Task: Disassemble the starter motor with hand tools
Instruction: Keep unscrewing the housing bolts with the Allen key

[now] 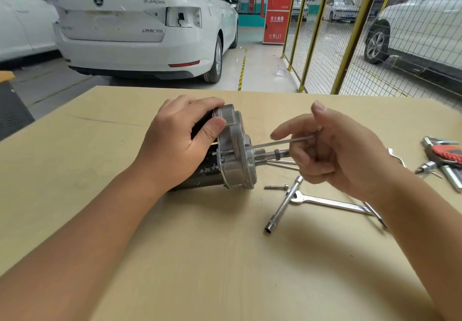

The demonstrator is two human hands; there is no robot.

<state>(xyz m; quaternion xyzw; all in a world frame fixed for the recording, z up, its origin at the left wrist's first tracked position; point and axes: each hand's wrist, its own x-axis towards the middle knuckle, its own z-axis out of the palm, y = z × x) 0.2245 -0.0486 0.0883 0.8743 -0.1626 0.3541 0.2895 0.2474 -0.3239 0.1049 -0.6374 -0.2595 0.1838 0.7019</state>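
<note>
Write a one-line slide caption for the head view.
Left hand steadies the starter motor while right hand works a thin rod at its housing.

Near table [225, 270]: we find open passage. Right of starter motor [225, 155]: T-wrench [283, 204], spanner [330, 202], loose bolt [276, 187] obstruct.

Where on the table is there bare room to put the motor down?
The near part of the table, between the two forearms, is bare, and so is the left side past the left hand. It is crowded on the right: the open-end wrench, T-handle socket wrench, loose bolt and red-handled tools lie there.
</note>
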